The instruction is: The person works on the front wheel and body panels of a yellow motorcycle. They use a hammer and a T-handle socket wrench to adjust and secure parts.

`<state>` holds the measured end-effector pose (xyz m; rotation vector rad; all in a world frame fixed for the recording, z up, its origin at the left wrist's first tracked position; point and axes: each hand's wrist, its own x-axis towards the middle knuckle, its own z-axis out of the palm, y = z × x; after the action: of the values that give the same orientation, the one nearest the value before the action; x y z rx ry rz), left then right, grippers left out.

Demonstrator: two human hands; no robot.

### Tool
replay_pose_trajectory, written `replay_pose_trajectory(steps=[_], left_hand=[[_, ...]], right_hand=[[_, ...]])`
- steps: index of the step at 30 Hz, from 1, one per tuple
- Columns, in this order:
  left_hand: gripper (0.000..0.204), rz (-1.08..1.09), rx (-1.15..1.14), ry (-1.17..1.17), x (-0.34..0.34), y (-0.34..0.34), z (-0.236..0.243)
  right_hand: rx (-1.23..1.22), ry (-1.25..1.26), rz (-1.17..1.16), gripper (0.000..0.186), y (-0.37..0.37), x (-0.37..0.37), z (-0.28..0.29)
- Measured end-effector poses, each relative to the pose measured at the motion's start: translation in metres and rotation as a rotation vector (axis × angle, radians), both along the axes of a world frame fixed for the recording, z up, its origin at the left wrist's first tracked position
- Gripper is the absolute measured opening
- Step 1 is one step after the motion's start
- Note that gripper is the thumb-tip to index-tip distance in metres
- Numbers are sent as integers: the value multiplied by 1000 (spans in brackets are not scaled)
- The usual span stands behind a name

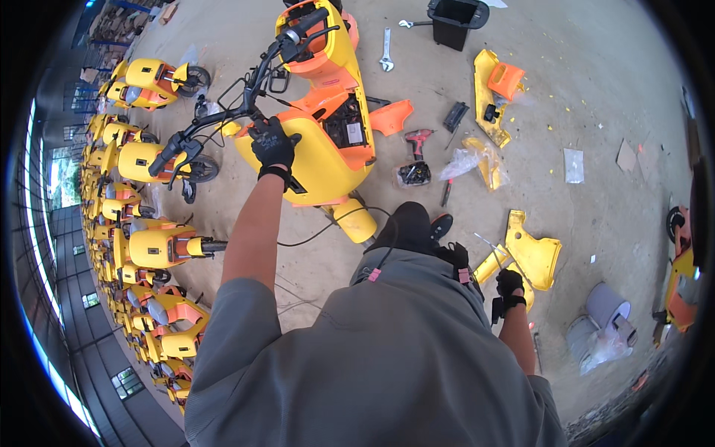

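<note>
My left hand (273, 143), in a black glove, rests on the yellow front panel (313, 167) of a scooter, just below its black handlebar (257, 78). Its fingers are spread and the thumb points right. The scooter's orange-edged side opening (346, 127) shows dark parts inside. My right hand (510, 282), also gloved in black, is closed at my right side, above loose yellow panels (535, 253) on the floor. A thin pale rod (490, 243) shows just beyond it. What the fingers hold is hidden.
On the floor lie a red and black power drill (418, 141), an adjustable wrench (386, 51), a yellow cover with an orange part (491, 97), plastic-wrapped pieces (484, 164) and a black bin (453, 26). Rows of yellow scooters (156, 246) stand at left. A cable (313, 237) trails near my legs.
</note>
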<state>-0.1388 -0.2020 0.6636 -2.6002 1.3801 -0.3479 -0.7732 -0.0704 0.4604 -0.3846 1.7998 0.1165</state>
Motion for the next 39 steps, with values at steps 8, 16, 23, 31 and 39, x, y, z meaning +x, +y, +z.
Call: replay_pose_trajectory(steps=[8, 16, 23, 31, 39], left_hand=[[59, -53, -39, 27, 3, 0, -2], [58, -75, -51, 7, 1, 3, -1], [59, -88, -114, 71, -1, 3, -1], [59, -35, -113, 94, -10, 1, 7], [56, 55, -12, 78, -14, -14, 14]], right_hand=[[-577, 203, 1474, 32, -6, 1, -34], [-426, 292, 1458, 38, -62, 26, -9], [-447, 471, 1348, 32, -111, 15, -15], [-578, 485, 1368, 25, -185, 20, -3], [-580, 346, 1591, 25, -290, 16, -41]])
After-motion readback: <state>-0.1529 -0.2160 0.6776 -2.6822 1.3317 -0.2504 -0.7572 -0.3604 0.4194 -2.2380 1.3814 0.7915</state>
